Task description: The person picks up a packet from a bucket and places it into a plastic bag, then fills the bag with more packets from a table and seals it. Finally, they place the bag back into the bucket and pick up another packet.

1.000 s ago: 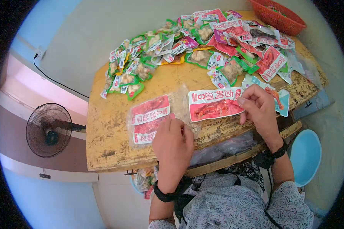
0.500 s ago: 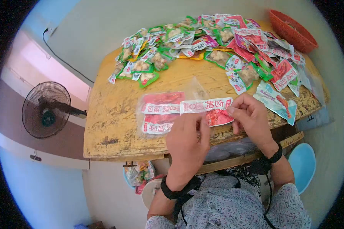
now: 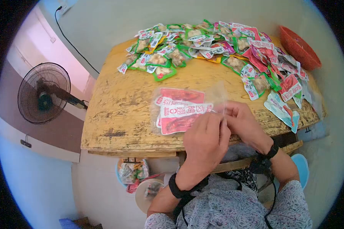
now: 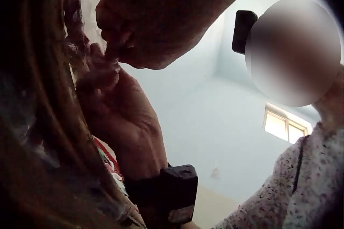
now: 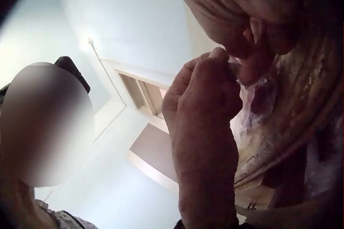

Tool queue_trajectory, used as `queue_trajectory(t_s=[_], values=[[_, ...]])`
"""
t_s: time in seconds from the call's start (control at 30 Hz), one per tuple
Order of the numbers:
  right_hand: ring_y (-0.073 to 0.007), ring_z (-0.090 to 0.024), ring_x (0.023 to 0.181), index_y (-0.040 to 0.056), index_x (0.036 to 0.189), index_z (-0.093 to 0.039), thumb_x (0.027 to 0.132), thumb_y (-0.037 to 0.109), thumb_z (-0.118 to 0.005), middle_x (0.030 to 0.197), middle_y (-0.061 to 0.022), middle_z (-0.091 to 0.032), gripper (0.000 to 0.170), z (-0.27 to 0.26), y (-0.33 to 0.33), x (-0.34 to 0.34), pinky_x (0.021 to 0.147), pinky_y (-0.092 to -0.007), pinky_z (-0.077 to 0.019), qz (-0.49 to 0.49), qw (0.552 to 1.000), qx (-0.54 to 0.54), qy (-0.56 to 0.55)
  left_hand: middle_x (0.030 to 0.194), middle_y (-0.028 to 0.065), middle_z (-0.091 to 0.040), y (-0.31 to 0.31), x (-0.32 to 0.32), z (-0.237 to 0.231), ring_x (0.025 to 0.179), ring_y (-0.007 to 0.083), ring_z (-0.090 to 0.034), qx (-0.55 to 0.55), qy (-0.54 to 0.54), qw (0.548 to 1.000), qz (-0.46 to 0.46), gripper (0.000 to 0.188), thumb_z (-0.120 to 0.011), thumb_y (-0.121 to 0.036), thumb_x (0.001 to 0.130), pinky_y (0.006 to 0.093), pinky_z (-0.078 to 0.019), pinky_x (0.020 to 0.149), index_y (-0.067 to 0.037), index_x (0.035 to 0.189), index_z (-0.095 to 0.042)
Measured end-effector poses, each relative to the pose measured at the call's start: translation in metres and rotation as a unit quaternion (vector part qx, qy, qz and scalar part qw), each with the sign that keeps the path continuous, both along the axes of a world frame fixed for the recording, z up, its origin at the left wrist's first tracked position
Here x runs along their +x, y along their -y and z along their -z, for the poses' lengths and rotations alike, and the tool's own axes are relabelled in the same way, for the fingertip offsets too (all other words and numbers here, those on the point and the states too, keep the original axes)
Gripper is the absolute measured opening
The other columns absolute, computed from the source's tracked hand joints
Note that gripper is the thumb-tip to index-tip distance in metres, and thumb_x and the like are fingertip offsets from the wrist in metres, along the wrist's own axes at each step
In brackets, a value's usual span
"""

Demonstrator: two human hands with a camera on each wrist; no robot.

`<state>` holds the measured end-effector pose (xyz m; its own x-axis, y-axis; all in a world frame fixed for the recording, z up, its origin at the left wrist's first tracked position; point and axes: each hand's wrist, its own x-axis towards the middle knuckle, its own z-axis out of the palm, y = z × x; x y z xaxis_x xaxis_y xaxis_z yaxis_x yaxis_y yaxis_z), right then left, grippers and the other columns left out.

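A clear plastic bag [image 3: 156, 129] lies flat near the table's front edge with red-and-white packets [image 3: 179, 124] in it, one overlapping the others. Its mouth faces right. The left hand [image 3: 206, 143] pinches the bag's edge at the mouth, fingers curled. Against it, the right hand [image 3: 245, 125] also pinches the plastic, fingertips close to the left ones. In the left wrist view the right hand [image 4: 126, 113] meets the left hand [image 4: 161, 14] at a bit of clear film. The right wrist view shows the left hand [image 5: 242, 14] and right hand [image 5: 204, 127] with crinkled plastic between them.
Many food packets [image 3: 195, 40] are heaped along the back of the wooden table [image 3: 114, 99]. A red basket [image 3: 299, 47] stands back right; a pale blue packet [image 3: 281, 110] lies at the right. A fan [image 3: 44, 93] is left of the table, a basin [image 3: 119, 173] below.
The red-and-white packet has moved left from beside the bag into it, over the other packets. The right hand has let it go, moved left and taken the bag's mouth. The head view has shifted.
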<state>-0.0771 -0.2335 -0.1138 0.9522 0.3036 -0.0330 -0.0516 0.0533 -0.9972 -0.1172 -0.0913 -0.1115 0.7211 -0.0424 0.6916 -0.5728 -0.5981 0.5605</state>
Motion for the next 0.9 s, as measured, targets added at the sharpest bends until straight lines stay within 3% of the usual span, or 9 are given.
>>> queue_trajectory(t_s=[0.1, 0.2, 0.3, 0.43, 0.5, 0.57, 0.63, 0.73, 0.9], values=[[-0.0061, -0.064, 0.08, 0.0022, 0.106, -0.07, 0.094, 0.008, -0.063, 0.092, -0.0027, -0.071, 0.015, 0.007, 0.004, 0.003, 0.066, -0.0229, -0.0535, -0.029, 0.989, -0.119, 0.084, 0.081, 0.0122, -0.062, -0.008, 0.0, 0.002, 0.068, 0.0301, -0.061, -0.011, -0.003, 1.0, 0.009, 0.013, -0.069, -0.004, 0.083, 0.0399, -0.048, 0.06, -0.004, 0.093, -0.061], [-0.0069, -0.063, 0.087, 0.0017, 0.1, -0.071, 0.09, 0.006, -0.065, 0.092, -0.0023, -0.071, 0.012, 0.002, 0.006, 0.007, 0.073, -0.0242, -0.0535, -0.056, 0.985, -0.151, 0.066, 0.083, 0.0129, -0.063, -0.012, -0.002, 0.003, 0.069, 0.0302, -0.062, -0.026, 0.018, 0.999, 0.028, 0.013, -0.069, -0.003, 0.083, 0.0393, -0.0485, 0.06, -0.004, 0.093, -0.061], [-0.0077, -0.064, 0.081, 0.0008, 0.098, -0.072, 0.087, 0.002, -0.064, 0.086, 0.0006, -0.07, 0.013, -0.001, -0.007, 0.01, 0.068, -0.0258, -0.0532, -0.063, 0.985, -0.099, 0.123, 0.086, 0.014, -0.064, -0.015, -0.001, 0.004, 0.07, 0.0298, -0.062, -0.035, 0.016, 0.998, 0.045, 0.013, -0.069, -0.003, 0.083, 0.0379, -0.0493, 0.061, -0.004, 0.093, -0.062], [-0.009, -0.063, 0.077, 0.0017, 0.096, -0.072, 0.086, 0.005, -0.065, 0.082, -0.0019, -0.07, 0.013, 0.01, -0.013, 0.018, 0.066, -0.0284, -0.053, -0.08, 0.986, -0.092, 0.112, 0.088, 0.0145, -0.065, -0.022, -0.002, 0.003, 0.073, 0.0271, -0.063, -0.038, -0.042, 0.997, 0.058, 0.009, -0.067, -0.004, 0.087, 0.0358, -0.0503, 0.065, -0.003, 0.095, -0.064], [-0.0096, -0.063, 0.075, 0.0025, 0.096, -0.072, 0.086, 0.009, -0.066, 0.08, -0.0049, -0.07, 0.013, 0.002, -0.009, 0.014, 0.066, -0.0301, -0.0532, -0.055, 0.985, -0.145, 0.068, 0.086, 0.0137, -0.065, -0.025, -0.002, 0.003, 0.073, 0.0264, -0.063, -0.056, -0.037, 0.997, 0.047, 0.007, -0.067, -0.005, 0.088, 0.0354, -0.0502, 0.065, -0.003, 0.094, -0.064], [-0.0117, -0.064, 0.074, 0.0027, 0.093, -0.071, 0.086, 0.014, -0.067, 0.079, -0.0097, -0.069, 0.013, -0.007, -0.007, 0.007, 0.066, -0.0309, -0.0527, -0.02, 0.973, -0.19, 0.13, 0.084, 0.0113, -0.065, -0.023, -0.002, 0.005, 0.072, 0.0216, -0.061, -0.092, -0.055, 0.993, 0.048, 0.006, -0.066, -0.006, 0.09, 0.0333, -0.0493, 0.065, -0.002, 0.093, -0.064], [-0.017, -0.064, 0.069, 0.0022, 0.09, -0.069, 0.086, 0.016, -0.068, 0.077, -0.0097, -0.067, 0.014, -0.005, 0.004, -0.002, 0.064, -0.0318, -0.0515, 0.025, 0.956, -0.155, 0.246, 0.081, 0.0076, -0.063, -0.023, -0.006, 0.002, 0.069, 0.0149, -0.056, -0.109, -0.104, 0.988, 0.035, 0.005, -0.064, -0.005, 0.092, 0.0298, -0.0469, 0.064, -0.001, 0.093, -0.063], [-0.008, -0.06, 0.058, 0.0029, 0.1, -0.07, 0.092, 0.014, -0.069, 0.081, -0.0035, -0.065, 0.014, -0.001, 0.028, -0.019, 0.051, -0.0244, -0.0463, 0.044, 0.959, -0.14, 0.242, 0.078, 0.0042, -0.059, -0.025, -0.006, 0.013, 0.067, 0.0114, -0.051, -0.132, -0.148, 0.98, 0.032, 0.006, -0.063, -0.005, 0.093, 0.0268, -0.0436, 0.061, 0.0, 0.092, -0.061], [-0.0138, -0.063, 0.067, 0.003, 0.098, -0.069, 0.089, 0.009, -0.069, 0.083, -0.007, -0.066, 0.011, -0.01, 0.075, -0.045, 0.058, -0.0275, -0.0479, 0.16, 0.903, -0.232, 0.325, 0.079, 0.0018, -0.056, -0.017, -0.012, 0.008, 0.068, 0.0085, -0.048, -0.154, -0.191, 0.969, 0.02, 0.009, -0.061, -0.008, 0.095, 0.0245, -0.0403, 0.06, 0.0, 0.092, -0.059]])
